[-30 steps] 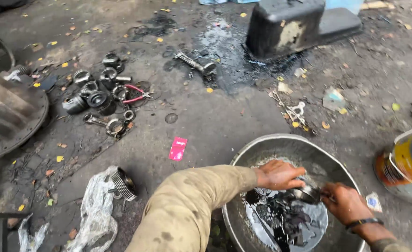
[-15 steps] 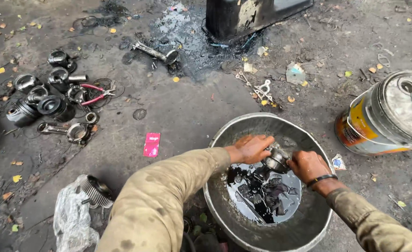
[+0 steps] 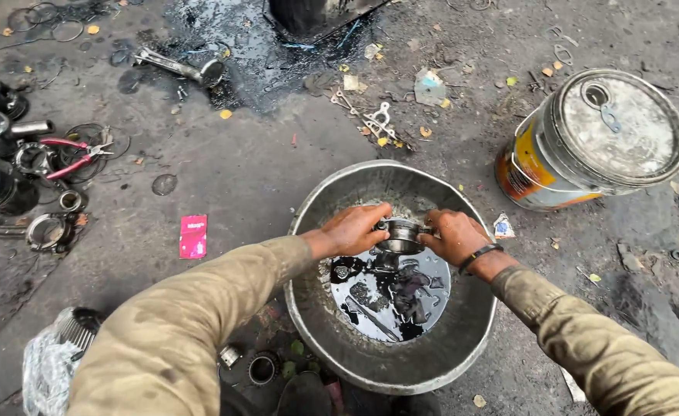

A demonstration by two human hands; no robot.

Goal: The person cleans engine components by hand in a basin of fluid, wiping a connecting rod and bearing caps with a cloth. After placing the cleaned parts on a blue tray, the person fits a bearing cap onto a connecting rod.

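Note:
A round metal basin (image 3: 320,304) sits on the oily ground with dark liquid (image 3: 389,296) and several small parts lying in it. Over the liquid, my left hand (image 3: 355,229) and my right hand (image 3: 453,235) both grip a short metal cylinder-shaped part (image 3: 401,235), one hand on each side of it. Both sleeves are khaki and stained. A dark band is on my right wrist.
A dented paint bucket (image 3: 597,139) lies tilted at the right. Engine parts and red-handled pliers (image 3: 74,158) are spread at the left. A pink card (image 3: 194,236) lies left of the basin, a wrench-like rod (image 3: 178,68) and a dark block (image 3: 316,14) farther away.
The view has shifted so the basin sits more central. Both hands came closer together and lifted the metal part up out of the dark liquid.

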